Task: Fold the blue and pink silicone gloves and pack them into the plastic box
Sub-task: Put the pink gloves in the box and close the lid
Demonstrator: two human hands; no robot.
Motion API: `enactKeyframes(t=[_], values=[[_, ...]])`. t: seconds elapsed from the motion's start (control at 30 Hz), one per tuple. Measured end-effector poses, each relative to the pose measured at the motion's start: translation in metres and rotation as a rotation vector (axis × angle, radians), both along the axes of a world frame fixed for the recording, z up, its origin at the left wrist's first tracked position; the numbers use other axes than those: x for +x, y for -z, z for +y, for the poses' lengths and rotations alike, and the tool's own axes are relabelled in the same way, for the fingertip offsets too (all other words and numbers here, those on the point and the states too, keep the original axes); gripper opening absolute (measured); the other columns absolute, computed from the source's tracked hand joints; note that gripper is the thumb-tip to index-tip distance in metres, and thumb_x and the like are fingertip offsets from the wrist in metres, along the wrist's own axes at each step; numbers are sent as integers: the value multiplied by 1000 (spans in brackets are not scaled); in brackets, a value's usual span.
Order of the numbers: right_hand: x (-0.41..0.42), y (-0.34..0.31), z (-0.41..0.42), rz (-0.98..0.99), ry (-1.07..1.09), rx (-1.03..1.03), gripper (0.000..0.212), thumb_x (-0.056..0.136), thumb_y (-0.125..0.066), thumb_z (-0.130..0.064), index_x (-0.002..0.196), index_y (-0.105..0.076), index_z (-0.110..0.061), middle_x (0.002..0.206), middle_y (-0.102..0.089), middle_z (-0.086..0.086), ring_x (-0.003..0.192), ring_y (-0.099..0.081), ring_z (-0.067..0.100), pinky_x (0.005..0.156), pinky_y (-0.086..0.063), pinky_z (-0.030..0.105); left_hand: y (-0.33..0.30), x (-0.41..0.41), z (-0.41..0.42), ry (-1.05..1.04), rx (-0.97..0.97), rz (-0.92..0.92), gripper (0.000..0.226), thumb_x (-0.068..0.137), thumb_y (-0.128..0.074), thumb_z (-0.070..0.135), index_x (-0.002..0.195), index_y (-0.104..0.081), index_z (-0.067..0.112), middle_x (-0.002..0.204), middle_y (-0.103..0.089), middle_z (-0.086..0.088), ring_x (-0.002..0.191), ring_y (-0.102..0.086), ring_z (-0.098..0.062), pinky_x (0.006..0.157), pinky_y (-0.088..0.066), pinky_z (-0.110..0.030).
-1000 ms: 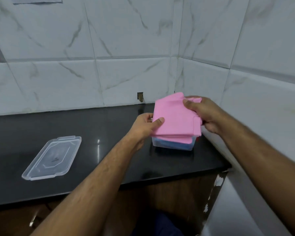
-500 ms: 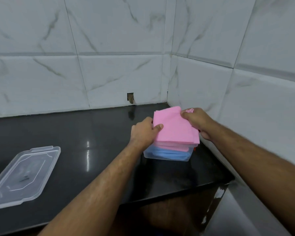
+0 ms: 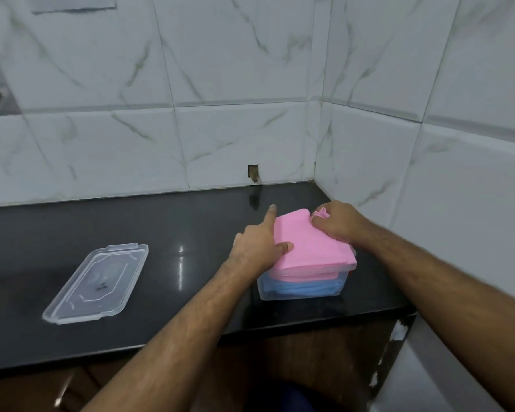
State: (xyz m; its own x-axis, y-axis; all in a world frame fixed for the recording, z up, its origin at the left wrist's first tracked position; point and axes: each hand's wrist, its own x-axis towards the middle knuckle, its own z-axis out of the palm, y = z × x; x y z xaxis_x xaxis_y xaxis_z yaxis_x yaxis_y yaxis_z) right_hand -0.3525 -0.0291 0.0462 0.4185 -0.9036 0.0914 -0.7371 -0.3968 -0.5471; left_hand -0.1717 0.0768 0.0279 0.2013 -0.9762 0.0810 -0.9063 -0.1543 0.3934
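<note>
While the folded pink glove [image 3: 309,248] lies on top of the plastic box [image 3: 302,288], which stands on the bench [image 3: 191,233] at about 3 o'clock from the loose lid [image 3: 97,283], both hands bear on it from opposite sides. The left hand [image 3: 260,248] rests at the glove's 9 o'clock edge, thumb laid on the pink surface and forefinger stretched out straight toward 12 o'clock. The right hand [image 3: 338,221] sits at the 1 o'clock corner, its fingers curled round a bunched piece of pink (probably the glove's finger end). The blue glove [image 3: 304,288] shows through the clear wall, already inside and underneath.

Risks, as judged from this arrangement: the pink glove stands proud of the rim and overhangs it toward 4 o'clock, so on release the springy folds may open and lift out of the box. Uneven downward pressure could tip or slide the light box on the glossy bench (the front edge lies close, toward 6 o'clock). Any pink caught over the rim would probably stop the lid from seating. The bunched end may also escape the right hand's grip and unfold.

Writing: none legible. A dark mark near the lid's centre cannot be read, and no brand shows on box or gloves.
</note>
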Motion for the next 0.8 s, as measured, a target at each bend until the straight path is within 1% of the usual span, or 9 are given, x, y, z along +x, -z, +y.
enactKeyframes(t=[0.1, 0.13, 0.23, 0.27, 0.33, 0.4, 0.53, 0.63, 0.8], values=[[3, 2, 7, 43, -16, -18, 34, 95, -56, -23, 63, -49, -13, 62, -53, 6, 64, -49, 21, 60, -37, 34, -1, 14, 5, 105, -48, -284, 75, 96, -51, 64, 160, -20, 41, 145, -42, -12, 131, -46, -30, 108, -38, -47], [3, 4, 9, 48, -18, -27, 35, 94, -56, -23, 61, -46, -14, 60, -50, 5, 62, -47, 21, 59, -37, 35, 0, 20, 6, 148, -44, -302, 75, 95, -52, 65, 160, -21, 43, 150, -33, -11, 136, -37, -30, 111, -34, -47], [4, 5, 13, 122, -30, -47, 39, 93, -56, -27, 57, -47, -14, 58, -55, 4, 60, -51, 20, 58, -42, 38, 5, 31, 8, 299, 31, -185, 82, 95, -56, 62, 162, -13, 43, 171, 3, 7, 155, -8, -22, 122, -17, -55], [5, 5, 13, 152, -35, -52, 39, 93, -57, -29, 57, -51, -14, 60, -58, 4, 60, -54, 21, 59, -46, 39, 7, 31, 7, 334, 52, -173, 83, 96, -56, 61, 163, -11, 40, 172, 5, 10, 157, -4, -17, 122, -13, -54], [5, 5, 12, 192, -44, -55, 38, 93, -58, -31, 59, -59, -14, 62, -64, 4, 64, -61, 22, 63, -52, 41, 10, 28, 3, 356, 65, -202, 79, 100, -49, 59, 164, -11, 34, 172, -5, 9, 158, -7, -14, 121, -12, -52], [5, 4, 9, 193, -45, -32, 38, 93, -59, -33, 59, -62, -16, 61, -64, 4, 65, -63, 22, 61, -51, 39, 11, 26, 0, 334, 41, -225, 70, 104, -40, 58, 163, -16, 30, 170, -18, 7, 155, -17, -16, 121, -15, -49], [8, 6, 6, 251, -52, -47, 39, 91, -60, -33, 59, -57, -11, 58, -58, 4, 60, -57, 21, 57, -46, 37, 11, 27, 3, 325, -24, -291, 56, 109, -28, 47, 161, -27, 26, 164, -31, 5, 149, -29, -16, 117, -22, -46], [10, 9, 7, 307, -55, -96, 40, 89, -59, -31, 55, -45, -15, 54, -49, 2, 56, -48, 20, 53, -37, 34, 9, 25, 5, 364, -64, -406, 51, 110, -29, 40, 159, -33, 24, 159, -38, 4, 146, -34, -16, 115, -27, -43], [11, 7, 7, 429, -44, -123, 33, 91, -55, -39, 63, -57, -21, 68, -62, -2, 68, -61, 19, 58, -41, 30, 8, 18, 1, 382, -3, -468, 55, 107, -42, 41, 158, -32, 23, 157, -43, 0, 144, -37, -20, 116, -26, -44]])
